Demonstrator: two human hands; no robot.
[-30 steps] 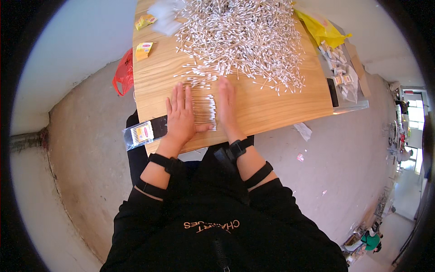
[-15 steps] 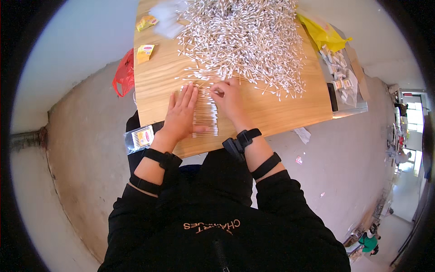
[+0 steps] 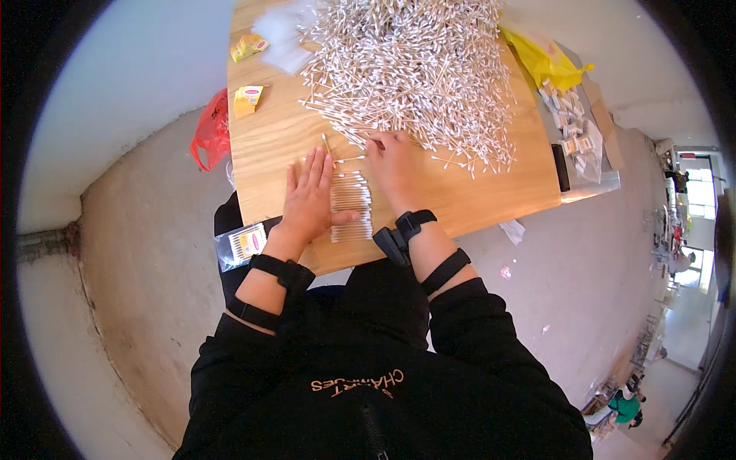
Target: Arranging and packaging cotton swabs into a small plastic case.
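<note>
My left hand (image 3: 308, 201) lies flat on the table with its fingers stretched out. Its thumb rests across a neat row of cotton swabs (image 3: 354, 193), laid side by side with their tips lined up. My right hand (image 3: 393, 167) is at the near edge of a large loose heap of cotton swabs (image 3: 414, 77). Its fingers are curled together among the swabs there; what they grip is too small to make out. A couple of stray swabs lie between the row and the heap, one of them near my left fingertips.
Yellow cards (image 3: 247, 100) and clear plastic bags (image 3: 282, 37) lie on the wooden table's left side. A filled swab packet (image 3: 244, 244) is by my left wrist. A red bag (image 3: 211, 132) hangs at the left edge. Right of the table are a yellow bag (image 3: 548, 57) and small packs (image 3: 571, 123).
My right hand has moved from the top of the row up and right to the heap's edge. Fewer loose swabs lie just above the row. My left hand stays over the row.
</note>
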